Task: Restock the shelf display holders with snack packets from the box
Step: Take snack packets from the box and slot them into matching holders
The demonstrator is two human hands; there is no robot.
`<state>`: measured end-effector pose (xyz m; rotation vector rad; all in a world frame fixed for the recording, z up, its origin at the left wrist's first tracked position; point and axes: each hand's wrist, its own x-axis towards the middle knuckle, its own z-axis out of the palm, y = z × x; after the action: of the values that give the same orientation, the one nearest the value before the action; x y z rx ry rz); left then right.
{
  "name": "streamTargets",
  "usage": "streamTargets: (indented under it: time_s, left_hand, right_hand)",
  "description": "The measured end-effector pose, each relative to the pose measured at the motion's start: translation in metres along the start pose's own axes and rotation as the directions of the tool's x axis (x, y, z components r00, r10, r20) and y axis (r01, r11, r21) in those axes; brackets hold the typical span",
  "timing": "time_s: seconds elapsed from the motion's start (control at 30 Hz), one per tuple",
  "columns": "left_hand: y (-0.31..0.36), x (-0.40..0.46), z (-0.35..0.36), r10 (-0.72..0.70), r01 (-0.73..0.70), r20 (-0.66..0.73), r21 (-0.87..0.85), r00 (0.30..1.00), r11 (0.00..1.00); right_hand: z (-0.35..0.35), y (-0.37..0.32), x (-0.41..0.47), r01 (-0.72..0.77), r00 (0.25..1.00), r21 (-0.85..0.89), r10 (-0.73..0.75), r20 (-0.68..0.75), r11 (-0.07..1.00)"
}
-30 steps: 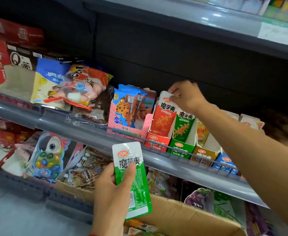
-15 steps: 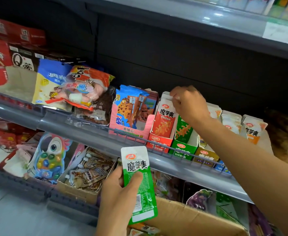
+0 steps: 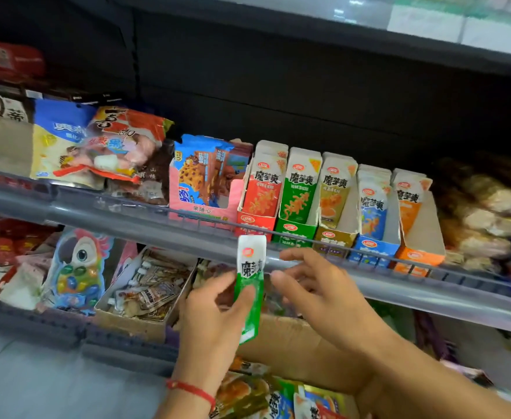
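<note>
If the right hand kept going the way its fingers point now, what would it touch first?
Most likely the green packet that the left hand holds upright. The right hand has its fingers spread toward the packet's right edge, just short of it; depth is hard to judge.

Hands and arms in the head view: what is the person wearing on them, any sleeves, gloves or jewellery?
Both forearms are bare as far as the frame shows, with no sleeves in view and no gloves. The left hand has a thin red string bracelet round its wrist. The right hand shows no ring, watch or band.
</note>
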<state>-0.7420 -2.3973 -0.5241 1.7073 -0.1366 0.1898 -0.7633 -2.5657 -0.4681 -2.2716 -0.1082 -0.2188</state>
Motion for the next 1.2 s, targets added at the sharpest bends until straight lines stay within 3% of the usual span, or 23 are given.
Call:
streamTargets:
  time_s: [0.07,0.13,0.23,0.3,0.4,0.5,0.77,0.87,1.03,1.2]
  left_hand:
    - [-0.002,-0.007,0.008,0.227,-0.232,0.051,0.259,0.973,0.938]
    - [0.0,-0.013,0.015,0.342,-0.379,0.162,0.388,0.926,0.84]
    - [0.004,-0.015,0.016,0.416,-0.484,0.247,0.425,0.875,0.765]
    - [0.004,-0.014,0.013,0.423,-0.456,0.174,0.404,0.889,0.793]
    - [0.003,-0.01,0.009,0.32,-0.308,0.023,0.345,0.947,0.887]
    - [0.006,-0.006,0.006,0.205,-0.19,-0.02,0.293,0.979,0.937]
    - [0.001,0.003,0.003,0.151,-0.135,-0.044,0.266,0.987,0.955]
    - [-0.001,0.006,0.002,0.151,-0.135,-0.044,0.254,0.988,0.958]
    - [-0.005,0.009,0.001,0.152,-0.141,-0.02,0.265,0.988,0.954]
    - [-0.009,0.009,-0.001,0.104,-0.116,0.052,0.338,0.993,0.934]
  right_hand:
    - [-0.003,-0.006,0.0,-0.185,0.983,0.262,0.177,0.052,0.947]
    - [-0.01,-0.005,0.005,-0.279,0.96,0.357,0.273,0.068,0.891]
    - [-0.034,-0.002,0.015,-0.166,0.985,-0.004,0.165,-0.039,0.986]
    - [-0.061,-0.01,0.028,-0.082,0.989,-0.181,0.057,-0.14,0.98]
    - [-0.104,-0.031,0.06,0.049,0.926,-0.286,-0.151,-0.346,0.957]
    - [-0.126,-0.036,0.104,0.088,0.865,-0.425,-0.281,-0.415,0.901]
    - [-0.109,-0.01,0.182,-0.006,0.966,-0.622,-0.156,-0.205,0.783]
    - [-0.091,-0.001,0.191,-0.01,0.978,-0.741,-0.15,-0.148,0.671]
    - [-0.083,0.008,0.201,0.015,0.942,-0.91,-0.312,-0.126,0.413]
    - [-0.081,0.011,0.188,0.048,0.88,-0.901,-0.445,-0.166,0.431]
